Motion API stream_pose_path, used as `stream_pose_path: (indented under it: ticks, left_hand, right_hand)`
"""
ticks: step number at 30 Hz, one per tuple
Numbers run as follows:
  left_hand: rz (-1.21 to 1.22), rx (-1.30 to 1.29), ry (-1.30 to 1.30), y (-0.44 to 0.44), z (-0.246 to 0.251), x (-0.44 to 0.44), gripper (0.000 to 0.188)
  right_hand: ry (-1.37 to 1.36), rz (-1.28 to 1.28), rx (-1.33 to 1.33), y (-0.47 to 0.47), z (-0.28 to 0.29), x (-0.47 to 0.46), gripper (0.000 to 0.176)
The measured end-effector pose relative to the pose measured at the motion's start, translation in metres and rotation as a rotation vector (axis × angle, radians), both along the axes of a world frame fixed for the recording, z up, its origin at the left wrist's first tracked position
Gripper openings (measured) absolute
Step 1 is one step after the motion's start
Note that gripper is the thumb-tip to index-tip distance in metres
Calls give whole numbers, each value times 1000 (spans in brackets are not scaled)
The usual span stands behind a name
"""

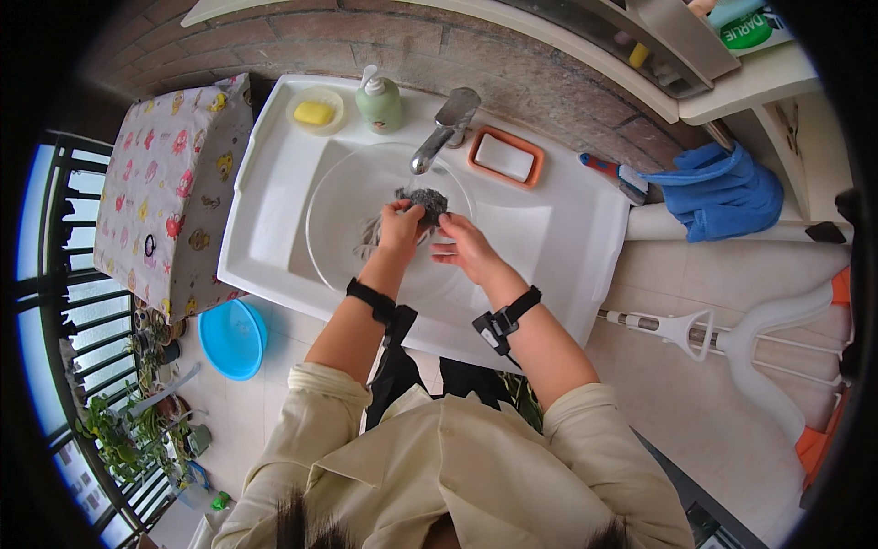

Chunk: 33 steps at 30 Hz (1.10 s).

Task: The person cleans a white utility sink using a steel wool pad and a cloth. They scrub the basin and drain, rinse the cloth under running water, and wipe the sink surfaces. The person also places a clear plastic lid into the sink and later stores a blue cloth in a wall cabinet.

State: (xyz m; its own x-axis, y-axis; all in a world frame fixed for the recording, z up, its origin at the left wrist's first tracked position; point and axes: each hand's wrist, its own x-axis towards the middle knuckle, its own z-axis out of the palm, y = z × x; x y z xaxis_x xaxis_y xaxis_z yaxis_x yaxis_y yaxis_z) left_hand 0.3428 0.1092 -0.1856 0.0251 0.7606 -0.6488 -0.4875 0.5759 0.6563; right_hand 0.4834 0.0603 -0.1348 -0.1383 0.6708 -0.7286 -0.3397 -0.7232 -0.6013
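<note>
My left hand [400,225] pinches a dark grey, wet-looking cloth [426,200], which hangs just under the spout of the chrome faucet [432,149]. At the cloth's right edge, the thumb and forefinger of my right hand [469,248] take hold of it, with the other fingers spread. Both hands are over a clear round basin [310,237] set in the white sink [535,237]. Inside the basin lies a lighter grey cloth [368,239], partly hidden by my left hand and forearm.
On the sink's back ledge are yellow soap [314,113] in a dish, a green pump bottle [379,110], white soap [504,158] in an orange dish, and a scrub brush [621,178]. A blue cloth [720,189] hangs at right. A blue basin [233,340] stands on the floor.
</note>
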Motion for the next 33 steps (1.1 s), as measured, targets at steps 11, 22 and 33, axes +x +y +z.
stream_pose_path:
  ticks: [11, 22, 33]
  left_hand:
    - [-659, 354, 400, -59, 44, -22, 36]
    - [-1522, 666, 1316, -133, 62, -40, 33]
    - [-1449, 780, 1476, -137, 37, -26, 24]
  right_hand:
    - [-335, -102, 393, -18, 13, 30, 28]
    - [-1433, 1088, 1035, -72, 16, 125, 20]
    - [-1410, 851, 1026, -68, -3, 138, 12]
